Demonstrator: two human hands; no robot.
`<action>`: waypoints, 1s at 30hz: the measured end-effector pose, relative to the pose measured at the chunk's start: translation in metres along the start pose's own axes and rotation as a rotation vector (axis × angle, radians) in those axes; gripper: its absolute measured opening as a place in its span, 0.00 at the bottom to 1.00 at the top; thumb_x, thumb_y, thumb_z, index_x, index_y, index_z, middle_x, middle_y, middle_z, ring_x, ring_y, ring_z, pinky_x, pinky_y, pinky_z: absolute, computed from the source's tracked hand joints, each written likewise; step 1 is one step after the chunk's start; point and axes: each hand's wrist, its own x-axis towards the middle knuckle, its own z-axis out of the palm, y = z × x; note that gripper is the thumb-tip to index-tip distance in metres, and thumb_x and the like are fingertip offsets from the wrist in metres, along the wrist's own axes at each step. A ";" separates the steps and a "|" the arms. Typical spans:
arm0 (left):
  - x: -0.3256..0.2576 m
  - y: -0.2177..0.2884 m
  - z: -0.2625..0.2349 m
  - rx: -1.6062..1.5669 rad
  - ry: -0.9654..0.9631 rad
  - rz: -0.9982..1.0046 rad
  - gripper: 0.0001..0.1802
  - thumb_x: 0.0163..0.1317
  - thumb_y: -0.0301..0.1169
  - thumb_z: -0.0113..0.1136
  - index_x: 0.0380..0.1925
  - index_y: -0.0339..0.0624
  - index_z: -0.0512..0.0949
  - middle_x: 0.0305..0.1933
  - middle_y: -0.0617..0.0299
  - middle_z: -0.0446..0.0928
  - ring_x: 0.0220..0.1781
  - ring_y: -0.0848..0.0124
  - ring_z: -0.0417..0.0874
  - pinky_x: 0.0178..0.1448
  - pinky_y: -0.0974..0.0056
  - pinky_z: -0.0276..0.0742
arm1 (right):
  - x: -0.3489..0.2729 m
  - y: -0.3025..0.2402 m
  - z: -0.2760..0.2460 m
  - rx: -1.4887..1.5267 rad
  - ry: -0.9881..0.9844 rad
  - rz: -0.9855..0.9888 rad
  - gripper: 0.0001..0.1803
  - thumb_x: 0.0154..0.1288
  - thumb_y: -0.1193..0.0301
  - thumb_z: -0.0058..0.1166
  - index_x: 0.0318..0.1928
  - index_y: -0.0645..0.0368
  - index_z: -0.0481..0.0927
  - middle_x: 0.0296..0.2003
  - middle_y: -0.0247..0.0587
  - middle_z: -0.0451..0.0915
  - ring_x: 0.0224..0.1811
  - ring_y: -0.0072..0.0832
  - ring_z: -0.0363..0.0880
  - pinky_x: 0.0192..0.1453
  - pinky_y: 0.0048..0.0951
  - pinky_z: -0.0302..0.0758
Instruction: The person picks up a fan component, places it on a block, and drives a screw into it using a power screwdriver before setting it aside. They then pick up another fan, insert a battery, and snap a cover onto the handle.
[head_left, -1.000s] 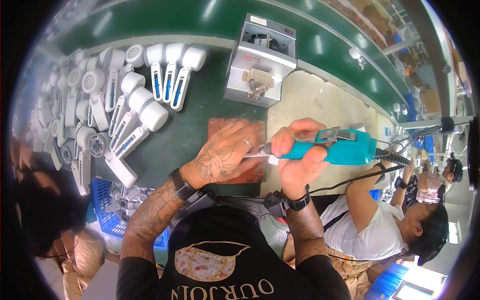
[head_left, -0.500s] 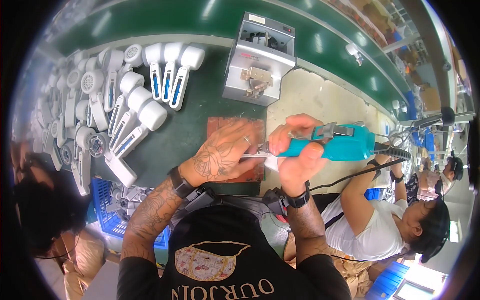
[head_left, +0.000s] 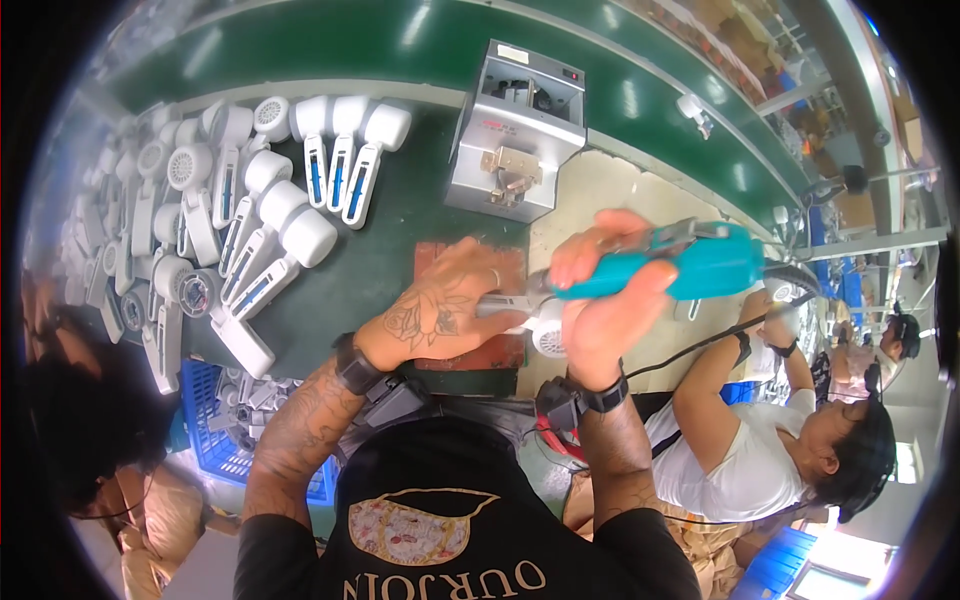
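Observation:
A white hair-dryer-shaped device (head_left: 548,336) with a round grilled head lies at the middle of the bench, its handle over a reddish-brown pad (head_left: 470,354). My left hand (head_left: 430,312) is closed on that handle, fingers curled over it. In my right hand (head_left: 600,330) I grip a teal electric screwdriver (head_left: 715,262). It lies almost level, its tip end by the handle near my left fingers. Exact contact of the tip is blurred and partly hidden by my hands.
Many similar white devices (head_left: 300,232) crowd the left of the green bench. A grey metal machine (head_left: 515,140) stands beyond my hands. A black cable (head_left: 700,352) trails from the screwdriver. A blue basket (head_left: 215,445) of parts is lower left. A co-worker in white (head_left: 725,430) sits at right.
The screwdriver's rear end has risen and swung slightly away from me with my right hand. The device has turned, so its round grille shows more. My left hand stays on the handle.

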 end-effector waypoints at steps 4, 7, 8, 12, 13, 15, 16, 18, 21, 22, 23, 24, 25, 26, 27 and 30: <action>0.004 0.009 -0.009 0.211 -0.165 -0.084 0.22 0.61 0.42 0.69 0.51 0.40 0.82 0.56 0.49 0.78 0.62 0.47 0.76 0.70 0.46 0.68 | 0.042 0.010 0.009 -0.027 0.054 -0.072 0.38 0.74 0.37 0.46 0.49 0.67 0.76 0.23 0.36 0.74 0.25 0.27 0.74 0.30 0.29 0.71; -0.006 -0.005 -0.001 0.185 -0.053 0.052 0.25 0.63 0.44 0.67 0.54 0.41 0.79 0.52 0.52 0.77 0.58 0.49 0.76 0.67 0.46 0.70 | 0.067 0.029 0.019 -0.132 0.046 -0.139 0.27 0.80 0.50 0.45 0.48 0.65 0.78 0.24 0.36 0.76 0.25 0.25 0.76 0.30 0.26 0.72; -0.007 -0.007 -0.001 0.201 -0.054 0.067 0.26 0.63 0.45 0.67 0.56 0.41 0.78 0.52 0.52 0.77 0.57 0.50 0.76 0.66 0.47 0.70 | 0.074 0.034 0.024 -0.158 0.018 -0.155 0.25 0.81 0.52 0.46 0.48 0.65 0.78 0.24 0.35 0.76 0.25 0.23 0.76 0.29 0.25 0.72; 0.000 -0.005 0.000 0.224 0.068 0.088 0.25 0.57 0.45 0.73 0.51 0.45 0.82 0.47 0.59 0.78 0.51 0.56 0.77 0.58 0.51 0.73 | 0.086 0.047 0.026 -0.206 -0.048 -0.168 0.18 0.81 0.58 0.47 0.45 0.64 0.77 0.24 0.35 0.77 0.25 0.22 0.77 0.29 0.24 0.71; 0.000 -0.005 -0.001 0.228 0.070 0.085 0.25 0.57 0.45 0.73 0.51 0.45 0.82 0.47 0.59 0.78 0.51 0.56 0.77 0.58 0.51 0.73 | 0.087 0.050 0.027 -0.211 -0.070 -0.154 0.18 0.81 0.58 0.48 0.44 0.63 0.77 0.24 0.35 0.77 0.25 0.22 0.77 0.29 0.24 0.72; -0.001 -0.004 -0.001 0.194 0.065 0.046 0.24 0.57 0.45 0.73 0.50 0.46 0.82 0.48 0.60 0.78 0.51 0.57 0.78 0.58 0.51 0.73 | 0.085 0.056 0.026 -0.201 -0.084 -0.148 0.18 0.81 0.58 0.48 0.43 0.63 0.76 0.24 0.35 0.77 0.25 0.22 0.77 0.29 0.25 0.72; -0.001 -0.004 -0.002 0.191 0.062 0.047 0.24 0.57 0.45 0.73 0.50 0.46 0.82 0.48 0.60 0.78 0.51 0.57 0.78 0.58 0.51 0.73 | 0.083 0.056 0.025 -0.198 -0.092 -0.141 0.18 0.81 0.58 0.48 0.42 0.62 0.76 0.24 0.35 0.77 0.25 0.22 0.77 0.29 0.25 0.72; -0.002 -0.004 -0.005 0.224 0.011 0.035 0.28 0.59 0.45 0.69 0.57 0.46 0.78 0.48 0.57 0.76 0.54 0.55 0.77 0.60 0.50 0.72 | 0.080 0.057 0.028 -0.176 -0.094 -0.135 0.18 0.81 0.58 0.48 0.42 0.62 0.76 0.24 0.35 0.77 0.25 0.22 0.77 0.29 0.25 0.72; -0.003 -0.005 -0.006 0.265 0.023 0.045 0.28 0.59 0.45 0.69 0.57 0.47 0.78 0.47 0.59 0.77 0.53 0.57 0.77 0.59 0.50 0.72 | 0.069 0.047 0.025 -0.176 -0.073 -0.051 0.19 0.80 0.57 0.48 0.43 0.63 0.76 0.24 0.35 0.77 0.25 0.23 0.77 0.29 0.26 0.72; -0.004 -0.005 -0.005 0.267 0.030 0.031 0.28 0.59 0.45 0.69 0.57 0.47 0.78 0.47 0.59 0.77 0.53 0.57 0.77 0.59 0.50 0.72 | 0.062 0.044 0.026 -0.186 -0.058 0.027 0.19 0.80 0.57 0.48 0.44 0.63 0.76 0.24 0.36 0.77 0.25 0.24 0.77 0.29 0.27 0.72; -0.004 -0.006 -0.004 0.264 0.036 0.037 0.28 0.59 0.45 0.69 0.57 0.47 0.78 0.47 0.59 0.77 0.53 0.57 0.77 0.59 0.50 0.72 | 0.053 0.039 0.022 -0.184 -0.068 0.034 0.19 0.80 0.57 0.48 0.44 0.63 0.76 0.24 0.36 0.77 0.25 0.24 0.77 0.29 0.27 0.72; -0.004 -0.007 -0.003 0.262 0.042 0.042 0.28 0.59 0.45 0.70 0.57 0.48 0.78 0.47 0.59 0.77 0.52 0.57 0.77 0.59 0.51 0.72 | 0.043 0.031 0.014 -0.115 -0.033 0.059 0.22 0.79 0.54 0.49 0.45 0.64 0.75 0.24 0.37 0.76 0.24 0.25 0.76 0.28 0.27 0.72; -0.002 -0.007 -0.001 0.258 0.041 0.038 0.28 0.59 0.45 0.70 0.57 0.48 0.78 0.47 0.59 0.77 0.52 0.57 0.77 0.59 0.51 0.72 | 0.034 0.025 0.005 -0.049 0.012 0.080 0.24 0.78 0.52 0.50 0.46 0.65 0.75 0.24 0.37 0.75 0.24 0.26 0.75 0.28 0.27 0.71; -0.001 -0.007 0.001 0.241 0.055 0.041 0.25 0.57 0.44 0.71 0.53 0.48 0.80 0.48 0.61 0.79 0.52 0.58 0.78 0.58 0.52 0.72 | 0.028 0.019 0.000 -0.049 0.012 0.087 0.24 0.78 0.52 0.50 0.46 0.65 0.75 0.24 0.37 0.75 0.24 0.26 0.75 0.28 0.27 0.71; 0.000 -0.007 0.001 0.224 0.069 0.044 0.22 0.56 0.43 0.73 0.50 0.49 0.83 0.50 0.63 0.80 0.52 0.60 0.78 0.58 0.53 0.72 | 0.022 0.015 -0.005 -0.076 -0.019 0.041 0.27 0.77 0.49 0.52 0.47 0.66 0.74 0.23 0.38 0.74 0.24 0.27 0.75 0.28 0.28 0.71; -0.002 -0.005 -0.003 0.238 0.054 0.012 0.22 0.56 0.44 0.73 0.49 0.49 0.83 0.50 0.63 0.80 0.52 0.60 0.78 0.57 0.53 0.72 | 0.014 0.016 -0.010 -0.099 -0.071 0.016 0.32 0.73 0.44 0.55 0.48 0.68 0.73 0.23 0.38 0.73 0.23 0.28 0.74 0.28 0.29 0.72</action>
